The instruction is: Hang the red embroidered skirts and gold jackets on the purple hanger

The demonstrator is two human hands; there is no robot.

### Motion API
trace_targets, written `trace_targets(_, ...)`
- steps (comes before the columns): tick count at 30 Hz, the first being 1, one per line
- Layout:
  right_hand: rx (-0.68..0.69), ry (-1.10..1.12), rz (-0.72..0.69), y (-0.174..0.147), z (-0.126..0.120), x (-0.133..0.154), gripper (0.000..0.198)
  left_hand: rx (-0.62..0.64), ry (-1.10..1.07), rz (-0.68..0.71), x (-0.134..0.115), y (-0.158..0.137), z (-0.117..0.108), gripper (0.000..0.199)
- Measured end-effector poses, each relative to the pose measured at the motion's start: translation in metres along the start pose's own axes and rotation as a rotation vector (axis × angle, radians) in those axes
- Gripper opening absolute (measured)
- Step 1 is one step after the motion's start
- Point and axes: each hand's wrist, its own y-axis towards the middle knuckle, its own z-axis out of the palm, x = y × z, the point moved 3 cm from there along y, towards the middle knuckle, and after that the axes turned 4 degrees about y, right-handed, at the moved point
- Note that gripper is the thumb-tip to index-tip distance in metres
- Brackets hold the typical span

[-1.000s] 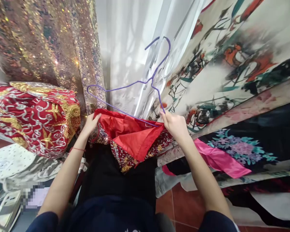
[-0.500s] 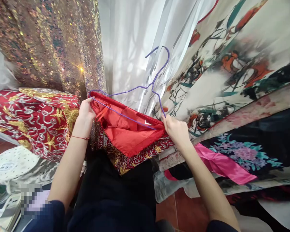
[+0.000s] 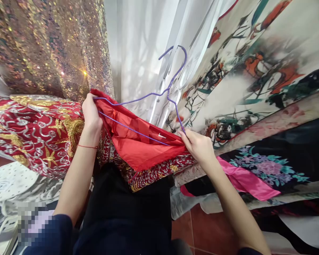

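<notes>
Head view shows the purple hanger (image 3: 167, 90) slanting down rightward, hook (image 3: 186, 56) uppermost.

Reddish-brown tiles with pale grout lines formed the floor (image 3: 207, 230), visible at lower center and in a small patch at far left. Pale, sheer fabric (image 3: 187, 203) hung over part of it; whether the hem touched the tiles could not be determined. At lower left, pale flat items (image 3: 1, 232) sat in a partly visible cluster, their support mostly hidden. White dotted fabric (image 3: 14, 177) lay just beyond, beside gathered gray-white cloth (image 3: 46, 187), what held them up unclear.
</notes>
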Motion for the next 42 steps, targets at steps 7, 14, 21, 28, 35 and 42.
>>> trace_targets(7, -0.077, 0.284, 0.039, -0.008, -0.008, -0.009, 0.048, -0.271, 0.263, 0.183, -0.052, -0.04, -0.011, 0.029)
trace_targets(14, -0.073, 0.07, -0.033, -0.008, -0.019, -0.008, 0.05, -0.156, 0.362, 0.143, -0.046, -0.046, -0.014, 0.029)
trace_targets(21, -0.111, -0.06, -0.079, -0.007, -0.016, -0.011, 0.051, -0.01, 0.397, 0.164, -0.036, -0.043, -0.017, 0.024)
trace_targets(28, -0.117, -0.001, -0.028, -0.008, -0.012, -0.004, 0.05, -0.007, 0.457, 0.158, -0.031, -0.044, -0.026, 0.021)
trace_targets(35, -0.183, 0.07, 0.008, -0.008, -0.016, -0.003, 0.053, 0.09, 0.575, 0.171, -0.055, -0.059, -0.024, 0.007)
trace_targets(42, -0.227, -0.047, -0.054, -0.009, -0.037, 0.006, 0.05, 0.191, 0.606, 0.194, -0.095, -0.085, -0.02, 0.002)
